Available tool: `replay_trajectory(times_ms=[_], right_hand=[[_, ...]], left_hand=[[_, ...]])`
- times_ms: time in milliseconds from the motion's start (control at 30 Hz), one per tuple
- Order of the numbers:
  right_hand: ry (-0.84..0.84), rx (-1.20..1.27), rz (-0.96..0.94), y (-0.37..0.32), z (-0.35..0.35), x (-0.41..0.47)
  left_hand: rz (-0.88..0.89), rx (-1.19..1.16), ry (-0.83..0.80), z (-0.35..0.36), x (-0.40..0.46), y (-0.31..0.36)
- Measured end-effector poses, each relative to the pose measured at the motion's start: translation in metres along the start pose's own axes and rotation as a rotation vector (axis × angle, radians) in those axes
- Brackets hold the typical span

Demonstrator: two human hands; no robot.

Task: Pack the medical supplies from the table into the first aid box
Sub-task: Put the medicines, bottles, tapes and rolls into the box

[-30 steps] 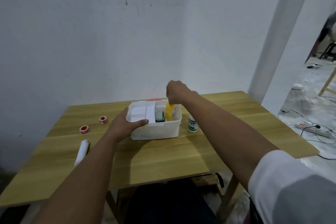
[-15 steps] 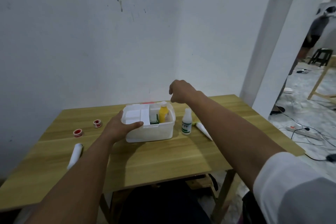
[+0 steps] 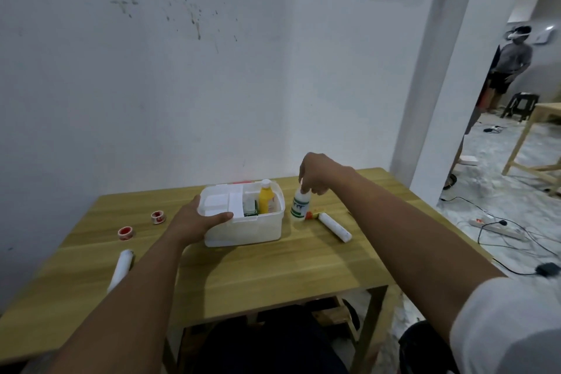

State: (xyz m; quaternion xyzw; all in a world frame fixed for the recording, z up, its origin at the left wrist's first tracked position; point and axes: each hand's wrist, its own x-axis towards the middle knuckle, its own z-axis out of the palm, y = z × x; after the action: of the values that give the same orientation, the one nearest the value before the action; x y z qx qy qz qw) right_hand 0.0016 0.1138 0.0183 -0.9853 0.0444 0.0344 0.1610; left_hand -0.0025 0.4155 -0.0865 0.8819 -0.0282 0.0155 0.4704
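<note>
The white first aid box (image 3: pixel 249 229) stands open in the middle of the wooden table (image 3: pixel 273 270). A yellow bottle (image 3: pixel 266 199) stands upright in its right compartment beside a green-and-white packet (image 3: pixel 250 207). My left hand (image 3: pixel 194 220) grips the box's front left corner. My right hand (image 3: pixel 315 174) closes from above on the cap of a white bottle with a green label (image 3: pixel 300 205), which stands just right of the box. A white tube with an orange cap (image 3: pixel 332 225) lies right of that bottle.
Two small red-and-white tape rolls (image 3: pixel 158 217) (image 3: pixel 126 233) and a white bandage roll (image 3: pixel 121 267) lie on the left of the table. A person (image 3: pixel 510 67) stands in the room to the right, with cables and a power strip (image 3: pixel 498 229) on the floor.
My right hand let go of the yellow bottle in the box, moved right, and came down onto the top of the white bottle. My left hand stayed on the box.
</note>
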Motion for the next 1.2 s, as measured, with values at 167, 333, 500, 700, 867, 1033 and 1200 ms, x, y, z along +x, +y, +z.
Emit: replay_trajectory(times_ms=[167, 333, 500, 700, 867, 1033, 1200], right_hand=[[0.103, 0.039, -0.085, -0.024, -0.043, -0.001], [0.118, 0.044, -0.145, -0.053, -0.042, 0.007], [0.050, 0.016, -0.154, -0.063, -0.001, 0.022], [0.012, -0.084, -0.167, -0.061, 0.046, 0.036], [-0.019, -0.117, -0.206, -0.059, 0.052, 0.038], [0.033, -0.007, -0.192, -0.048, 0.029, 0.036], [0.157, -0.216, -0.146, -0.011, 0.024, 0.034]], left_hand=[[-0.001, -0.005, -0.004, 0.001, 0.001, 0.000], [0.013, -0.006, -0.001, 0.001, 0.000, -0.001], [0.016, -0.024, 0.003, 0.002, 0.000, -0.003], [0.019, -0.010, -0.020, 0.000, 0.002, -0.006], [0.014, -0.017, -0.003, 0.001, 0.001, -0.008], [0.009, -0.006, -0.005, 0.001, 0.003, -0.008], [0.013, 0.005, 0.004, 0.001, 0.004, -0.008]])
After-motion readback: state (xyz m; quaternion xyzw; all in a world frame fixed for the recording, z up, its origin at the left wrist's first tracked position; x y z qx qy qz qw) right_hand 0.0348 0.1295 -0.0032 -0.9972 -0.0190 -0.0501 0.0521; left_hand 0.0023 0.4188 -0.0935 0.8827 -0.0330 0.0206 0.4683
